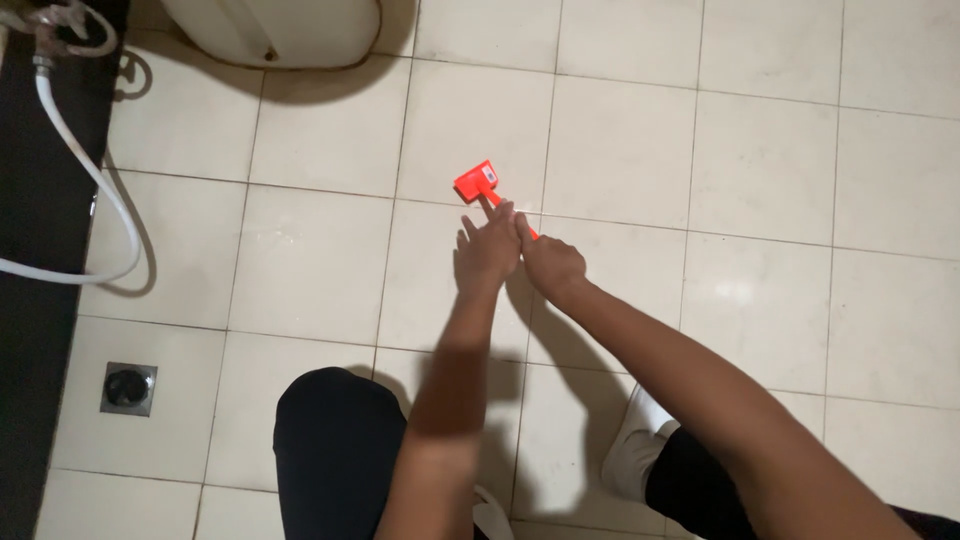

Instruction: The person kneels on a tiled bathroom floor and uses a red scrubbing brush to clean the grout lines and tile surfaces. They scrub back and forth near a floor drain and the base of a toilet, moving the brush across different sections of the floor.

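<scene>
— Where is the work at?
— Both hands meet on the orange scraper (pixel 478 184), at twelve o'clock from the knees: right hand (pixel 552 264) clamped on its handle, left hand (pixel 487 250) pressing fingers flat behind the head.
— Progress?
— Blade on the floor tiles (pixel 320 250) — nothing visibly lifted yet.

The floor (pixel 760 160) is made of big pale square tiles with thin dark lines between them. Far up and to the left of the hands sits the round white toilet base (pixel 275 30). A white hose (pixel 85 180) curves down the far left side. Lower left, a small square metal drain (pixel 128 388) sits in the floor.
</scene>
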